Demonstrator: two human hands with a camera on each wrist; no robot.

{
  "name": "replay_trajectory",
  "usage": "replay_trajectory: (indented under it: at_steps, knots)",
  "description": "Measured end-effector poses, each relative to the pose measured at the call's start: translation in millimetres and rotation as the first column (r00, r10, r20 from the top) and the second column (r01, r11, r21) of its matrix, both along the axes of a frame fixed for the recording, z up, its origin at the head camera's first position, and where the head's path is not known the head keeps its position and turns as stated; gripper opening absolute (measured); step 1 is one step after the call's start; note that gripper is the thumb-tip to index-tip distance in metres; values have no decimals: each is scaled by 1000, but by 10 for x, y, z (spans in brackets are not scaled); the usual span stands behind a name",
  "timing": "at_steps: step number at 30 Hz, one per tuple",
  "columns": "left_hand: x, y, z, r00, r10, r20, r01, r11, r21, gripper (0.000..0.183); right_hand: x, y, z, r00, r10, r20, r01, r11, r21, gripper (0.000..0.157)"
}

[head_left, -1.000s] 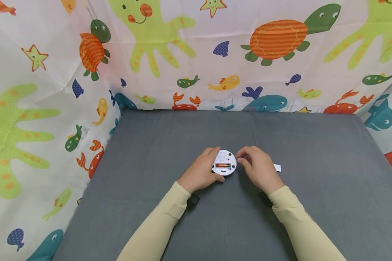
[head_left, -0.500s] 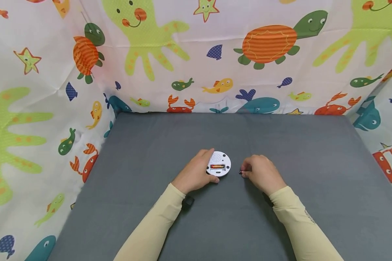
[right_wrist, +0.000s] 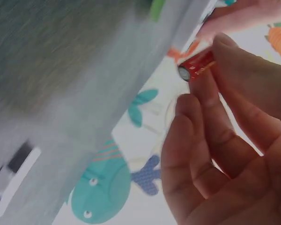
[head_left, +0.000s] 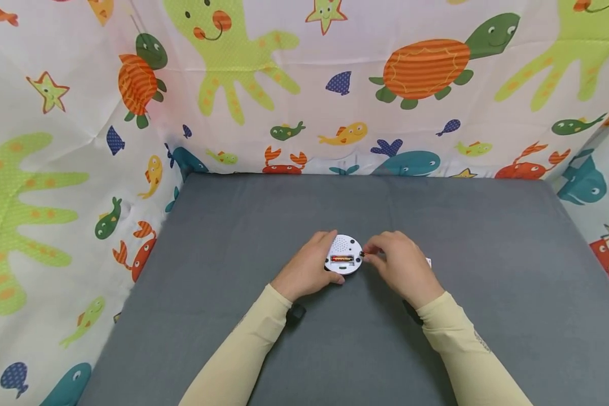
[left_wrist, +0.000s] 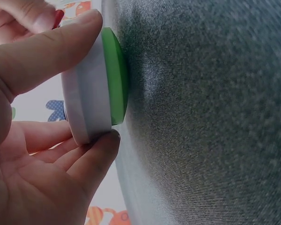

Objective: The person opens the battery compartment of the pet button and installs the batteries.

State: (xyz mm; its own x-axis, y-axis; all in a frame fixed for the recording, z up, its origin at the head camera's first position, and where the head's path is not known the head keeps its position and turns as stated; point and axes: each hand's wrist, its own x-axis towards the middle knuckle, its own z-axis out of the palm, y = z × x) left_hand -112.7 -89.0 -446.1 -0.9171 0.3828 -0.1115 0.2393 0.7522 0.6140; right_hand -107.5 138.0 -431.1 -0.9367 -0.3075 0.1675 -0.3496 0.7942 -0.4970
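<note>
My left hand (head_left: 305,267) grips a round white device (head_left: 344,245) by its rim, thumb on the near side. Its underside faces up, showing small holes and an uncovered battery bay with one battery (head_left: 342,259) lying in it. In the left wrist view, a green dome (left_wrist: 115,77) on the device's other face points down at the cloth. My right hand (head_left: 402,264) is at the device's right edge. Between its thumb and fingers it pinches a second, red battery (right_wrist: 196,64), whose flat metal end shows in the right wrist view.
A small white piece, perhaps the battery cover (right_wrist: 18,183), lies on the grey cloth (head_left: 264,220) to the right, mostly hidden behind my right hand in the head view. A curtain (head_left: 335,101) printed with sea animals stands behind and at both sides.
My right hand has moved left and slightly away from me with the battery, from a gap beside the device to its right edge. My left hand keeps its hold.
</note>
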Motion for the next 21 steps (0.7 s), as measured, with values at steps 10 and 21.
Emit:
replay_trajectory:
  at_steps: [10, 21]
  knots:
    - [1, -12, -21, 1000, -21, -5, 21, 999, 31, 99, -2, -379, -25, 997, 68, -21, -69, 996, -61, 9]
    - [-9, -29, -16, 999, -38, -31, 38, 999, 28, 100, -5, -465, -137, 989, 125, -83, -129, 990, -52, 13]
